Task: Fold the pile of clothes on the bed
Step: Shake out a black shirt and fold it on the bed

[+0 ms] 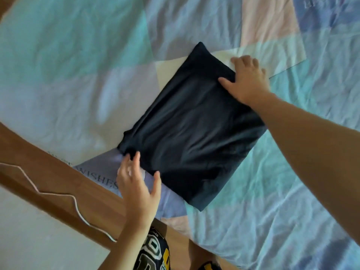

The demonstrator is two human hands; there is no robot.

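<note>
A dark navy garment (187,131) lies folded into a flat rectangle on the bed, turned at an angle. My right hand (247,80) lies at its far right edge, with the thumb on the cloth and straight fingers reaching past the edge onto the sheet. My left hand (138,182) hovers at the near left corner, fingers spread and relaxed, fingertips close to the fabric edge. Neither hand grips anything. No other clothes are in view.
The bed is covered by a pastel patchwork sheet (78,65) in teal, lilac, pink and cream. A wooden bed frame (58,180) runs diagonally at lower left, with a white cable (78,209) beside it. My patterned shorts (153,252) show at the bottom.
</note>
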